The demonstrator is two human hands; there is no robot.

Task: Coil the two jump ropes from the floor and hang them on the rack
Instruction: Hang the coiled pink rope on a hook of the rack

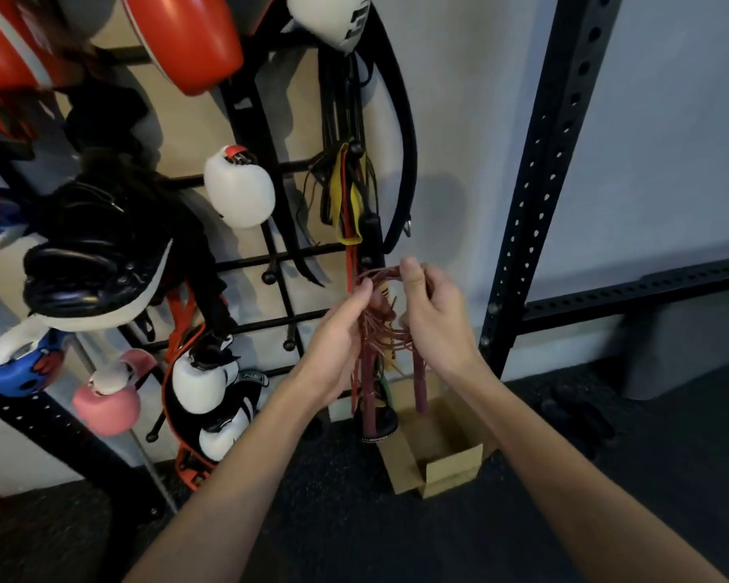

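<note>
A dark red jump rope (381,330) is bundled into a coil of several loops, with its two handles hanging down toward the floor. My left hand (337,347) grips the coil on its left side. My right hand (430,313) pinches the top of the loops from the right. The coil is held just in front of the black wire wall rack (278,258), near a peg at its lower right. Whether a loop rests on a peg is hidden by my fingers. A second rope cannot be told apart among the cords hanging on the rack.
Boxing gloves (97,263) and red pads (186,40) fill the rack's left and top. Black and yellow straps (346,191) hang just above my hands. An open cardboard box (438,452) sits on the dark floor below. A black perforated steel upright (539,170) stands to the right.
</note>
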